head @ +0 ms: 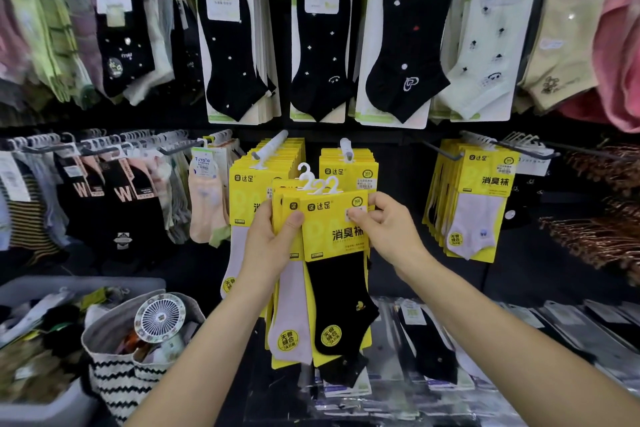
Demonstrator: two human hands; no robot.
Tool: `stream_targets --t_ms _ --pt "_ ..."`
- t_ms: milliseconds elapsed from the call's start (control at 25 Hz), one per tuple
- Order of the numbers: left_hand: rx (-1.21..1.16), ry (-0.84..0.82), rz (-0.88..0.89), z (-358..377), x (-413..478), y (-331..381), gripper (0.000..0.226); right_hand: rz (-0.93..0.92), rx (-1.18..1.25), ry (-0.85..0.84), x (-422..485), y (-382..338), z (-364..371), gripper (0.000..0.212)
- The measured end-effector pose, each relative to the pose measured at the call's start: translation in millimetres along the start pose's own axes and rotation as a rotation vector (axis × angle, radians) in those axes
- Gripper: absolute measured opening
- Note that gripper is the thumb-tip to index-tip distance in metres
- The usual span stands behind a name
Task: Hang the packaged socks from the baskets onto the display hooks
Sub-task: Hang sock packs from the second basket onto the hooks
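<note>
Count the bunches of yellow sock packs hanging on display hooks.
3: left bunch behind the left hand, middle bunch above the right hand, right bunch far right. The held stack may hide more.

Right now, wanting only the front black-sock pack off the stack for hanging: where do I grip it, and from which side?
Probably pinch its yellow card at the top right corner, coming from the right, where the right hand is. The card is flat and upright, the left hand holds the stack by its left edge, and that leaves the white hooks free.
</note>
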State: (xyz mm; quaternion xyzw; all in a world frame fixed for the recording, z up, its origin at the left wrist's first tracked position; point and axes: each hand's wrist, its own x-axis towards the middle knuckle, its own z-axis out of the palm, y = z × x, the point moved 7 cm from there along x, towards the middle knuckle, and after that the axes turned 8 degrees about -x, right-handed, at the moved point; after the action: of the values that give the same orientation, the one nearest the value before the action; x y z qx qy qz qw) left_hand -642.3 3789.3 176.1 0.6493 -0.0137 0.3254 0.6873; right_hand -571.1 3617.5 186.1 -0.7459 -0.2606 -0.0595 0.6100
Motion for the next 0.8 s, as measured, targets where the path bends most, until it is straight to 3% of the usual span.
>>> stream_targets --t_ms 240,480,800 --pt "-0.040 0.088 0.053 -24 2 5 0.020 -0.046 0.044 -0.028 5 2 -9 0.014" --pt "-0.067 0.147 0.089 -42 4 12 0.011 0.020 -0.029 0.236 25 10 -42 0.009" --pt "-0.048 0.088 0.087 -36 -2 11 0.017 0.052 -0.165 0.277 50 12 -23 0.011"
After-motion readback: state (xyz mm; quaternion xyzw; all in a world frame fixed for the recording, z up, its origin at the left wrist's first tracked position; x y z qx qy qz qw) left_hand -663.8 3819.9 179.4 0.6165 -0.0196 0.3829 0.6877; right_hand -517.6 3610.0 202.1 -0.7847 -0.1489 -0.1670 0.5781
